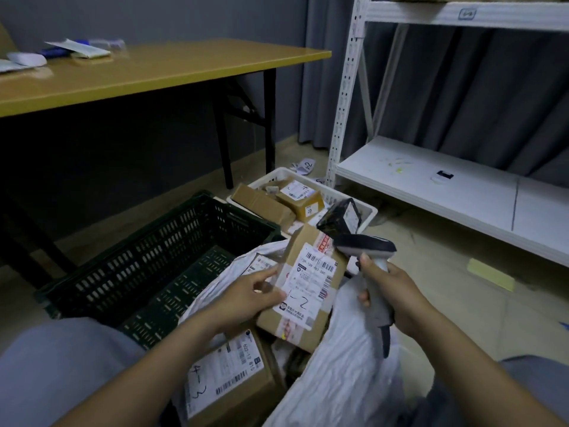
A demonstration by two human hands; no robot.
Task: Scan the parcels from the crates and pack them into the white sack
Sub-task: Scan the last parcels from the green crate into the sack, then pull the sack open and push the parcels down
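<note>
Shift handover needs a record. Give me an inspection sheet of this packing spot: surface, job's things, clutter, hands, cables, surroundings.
Surface: beige floor under crates and sack.
Job's things: green crate shows no parcels; white crate holds cardboard parcels; white sack open, labelled boxes inside.
Clutter: yellow slip and paper scraps on floor.
Hands: left hand holds a labelled parcel over the sack; right hand grips the scanner.
Cables: nothing seen.
Surroundings: yellow table with papers, white shelf rack, grey curtain.

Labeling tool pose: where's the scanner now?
Head view, right of centre: the scanner is in the right hand, beside the parcel that the left hand holds over the sack.
</note>
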